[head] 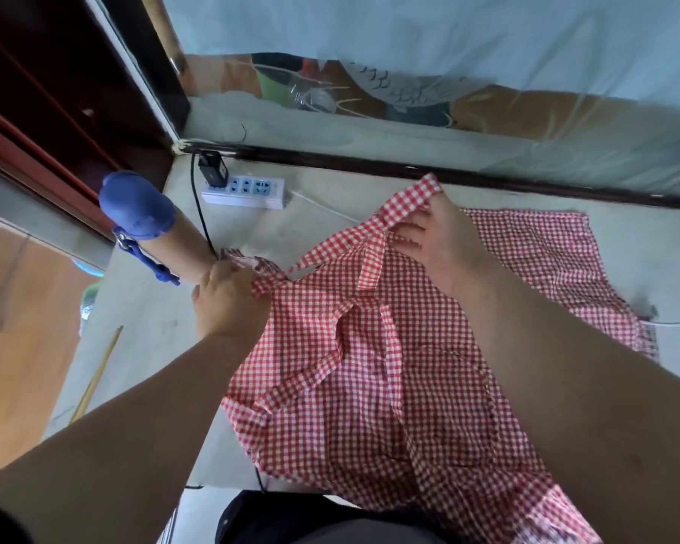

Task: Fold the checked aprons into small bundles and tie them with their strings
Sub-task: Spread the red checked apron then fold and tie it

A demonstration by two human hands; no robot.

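A red-and-white checked apron [370, 386] lies spread and rumpled over the pale table [146, 347], its far part reaching right. My left hand [228, 296] grips a bunched corner of the cloth at the apron's left edge. My right hand [436, 237] pinches a fold of the apron near its top, where a checked strap [413, 202] rises to a point. Loose checked strings [311, 371] lie across the middle of the cloth. My right forearm hides part of the apron's right side.
A white power strip [248, 192] with a black plug and cable sits at the back left. A tan cylinder with a blue cap [154, 225] lies left of my left hand. A wooden stick [95, 378] rests on the table's left edge. A plastic-covered wall runs behind.
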